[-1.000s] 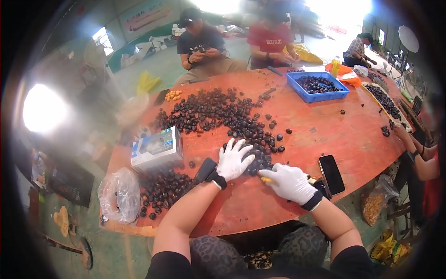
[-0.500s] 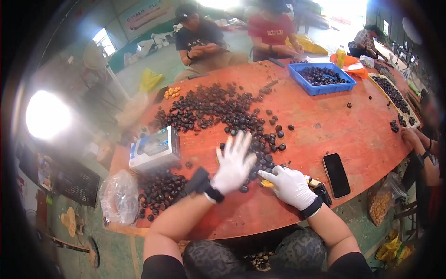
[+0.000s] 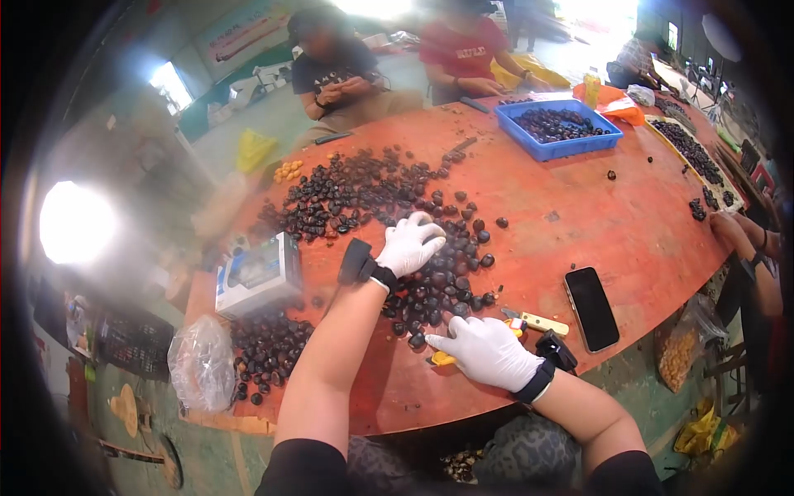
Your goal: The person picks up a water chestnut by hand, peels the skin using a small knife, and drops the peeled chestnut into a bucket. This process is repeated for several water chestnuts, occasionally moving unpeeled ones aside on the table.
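Observation:
My left hand [image 3: 411, 244], in a white glove, bends over the pile of dark chestnuts [image 3: 451, 264]. Its fingers are curved and apart, touching the pile; no chestnut shows in its grip. Closer to me, my right hand [image 3: 496, 355], also gloved, is closed around a yellow-handled tool [image 3: 443, 359], perhaps a cutter, mostly hidden by the palm. The tip of its index finger is beside a single chestnut [image 3: 416, 340] at the pile's near end. Just past the right hand lies a knife with a cream handle [image 3: 546, 323].
A phone [image 3: 591, 308] lies at the right, a box [image 3: 259, 275] at the left. Nearby are a plastic bag [image 3: 201, 364] and more chestnuts [image 3: 273, 347]. A blue tray [image 3: 562, 152] of chestnuts stands at the back. Several people sit around the red table [image 3: 529, 240].
My left hand has moved back and left, its spread fingers now curled. My right hand has shifted left and nearer to me with the yellow tool, uncovering the cream-handled knife. Chestnuts have spread nearer to me.

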Demonstrator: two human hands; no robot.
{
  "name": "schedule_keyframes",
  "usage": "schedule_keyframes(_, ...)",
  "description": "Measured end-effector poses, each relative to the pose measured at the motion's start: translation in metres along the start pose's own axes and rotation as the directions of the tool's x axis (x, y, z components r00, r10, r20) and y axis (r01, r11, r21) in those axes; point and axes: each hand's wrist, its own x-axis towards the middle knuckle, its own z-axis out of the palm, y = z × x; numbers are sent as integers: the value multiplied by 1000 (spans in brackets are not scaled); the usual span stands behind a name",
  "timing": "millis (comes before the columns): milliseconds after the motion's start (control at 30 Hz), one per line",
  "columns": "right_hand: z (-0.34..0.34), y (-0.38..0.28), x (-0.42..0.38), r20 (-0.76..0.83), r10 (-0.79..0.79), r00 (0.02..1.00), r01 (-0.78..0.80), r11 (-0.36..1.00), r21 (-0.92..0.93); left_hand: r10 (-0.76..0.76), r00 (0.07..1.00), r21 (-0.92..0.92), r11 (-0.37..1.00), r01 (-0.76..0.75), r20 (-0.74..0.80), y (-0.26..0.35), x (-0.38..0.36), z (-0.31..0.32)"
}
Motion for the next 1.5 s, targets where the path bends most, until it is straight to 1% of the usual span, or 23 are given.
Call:
schedule_keyframes(133, -1, 1, 0, -25, 61, 998, -60, 998, 18, 27, 1000, 82, 996, -27, 8, 23, -28, -2)
schedule_keyframes(200, -2, 3, -3, -38, 86, 996, -86, 996, -6, 75, 997, 71, 995, -73, -24, 30, -41, 0)
schedule_keyframes(233, -2, 4, -4, -46, 97, 994, -98, 995, -17, 69, 998, 75, 995, -68, -12, 37, -48, -3)
schedule_keyframes(267, -3, 4, -5, -30, 108, 994, -109, 994, -17, 118, 989, 101, 989, -108, -90, 37, -53, 2)
schedule_keyframes(333, -5, 5, -5, 2, 131, 991, -131, 991, -13, 159, 982, 65, 986, -153, -97, 40, -63, 2)
schedule_keyframes(400, -1, 7, -6, -16, 132, 991, -132, 991, -27, 187, 978, 19, 982, -186, -88, 46, -72, 3)
schedule_keyframes(467, 0, 7, -6, -16, 140, 990, -141, 989, -37, 172, 985, 66, 983, -171, -11, 59, -84, -3)
schedule_keyframes(500, -2, 8, -7, -8, 148, 989, -148, 988, -41, 146, 989, 34, 989, -147, 34, 63, -89, -4)
schedule_keyframes(600, -8, 8, -6, -1, 151, 988, -151, 988, -34, 134, 991, 26, 991, -135, 30, 68, -104, -9)
schedule_keyframes(633, -9, 9, -7, -5, 137, 991, -137, 990, -36, 118, 990, 11, 993, -119, 83, 69, -109, -13)
schedule_keyframes(733, -11, 10, -8, 0, 109, 994, -109, 993, -44, 128, 987, 68, 988, -136, 100, 75, -127, -21)
schedule_keyframes(767, -11, 11, -8, 6, 103, 995, -103, 994, -44, 157, 979, 120, 978, -173, 129, 73, -134, -20)
schedule_keyframes(900, -9, 12, -9, 12, 108, 994, -108, 994, 14, 141, 972, 162, 972, -172, 185, 79, -158, -27)
schedule_keyframes(1000, -8, 12, -9, 27, 122, 992, -121, 993, -11, 137, 973, 222, 959, -178, 187, 81, -170, -28)
schedule_keyframes(1033, -7, 12, -9, 37, 125, 991, -125, 992, -15, 139, 978, 207, 963, -170, 158, 81, -172, -29)
schedule_keyframes(1133, -13, 10, -13, 33, 89, 995, -88, 996, -32, 135, 977, 208, 964, -168, 162, 77, -180, -32)
schedule_keyframes(1267, -51, 10, -23, 65, 99, 993, -100, 995, 8, 106, 984, -1, 994, -107, 145, 66, -190, -37)
schedule_keyframes(1300, -72, 6, -28, 69, 153, 986, -154, 988, 18, 79, 988, -83, 994, -68, 134, 64, -192, -39)
schedule_keyframes(1333, -92, 3, -33, 2, 172, 985, -171, 983, 69, 86, 994, -216, 974, -69, 72, 61, -193, -41)
schedule_keyframes(1367, -114, 3, -40, 31, 242, 970, -243, 956, 164, 85, 996, -344, 936, -77, 8, 56, -193, -41)
schedule_keyframes(1433, -159, -5, -59, -115, 385, 916, -334, 889, 315, 57, 989, -592, 796, -125, -133, 48, -192, -37)
schedule_keyframes(1467, -183, -9, -74, -152, 532, 833, -416, 783, 463, -5, 982, -696, 705, -131, -191, 44, -190, -33)
schedule_keyframes(1500, -200, 6, -100, -311, 545, 778, -360, 794, 491, -34, 979, -740, 660, -131, -203, 38, -188, -27)
